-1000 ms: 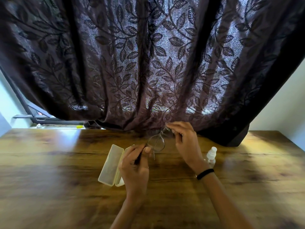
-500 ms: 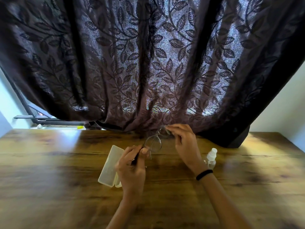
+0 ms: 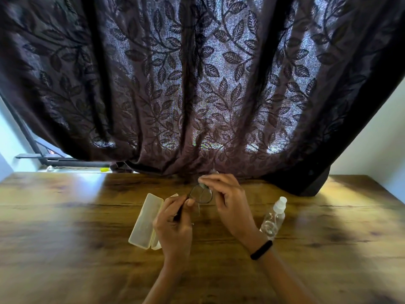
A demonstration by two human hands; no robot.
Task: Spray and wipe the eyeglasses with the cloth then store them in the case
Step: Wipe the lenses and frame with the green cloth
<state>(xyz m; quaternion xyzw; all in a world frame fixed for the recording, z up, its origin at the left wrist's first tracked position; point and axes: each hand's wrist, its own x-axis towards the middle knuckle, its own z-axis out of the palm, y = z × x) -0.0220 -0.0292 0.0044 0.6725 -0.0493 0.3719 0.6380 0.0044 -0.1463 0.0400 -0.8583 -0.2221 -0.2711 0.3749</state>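
While the left hand (image 3: 173,224) pinches a temple and the right hand (image 3: 228,200) rubs a lens, eyeglasses (image 3: 200,195) held above counter (image 3: 65,216) beside open case (image 3: 145,220); wiping best kept light, frame steadied.

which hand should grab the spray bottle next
Right. The spray bottle stands just beside the right hand, while the left hand holds the glasses by an arm over the open case.
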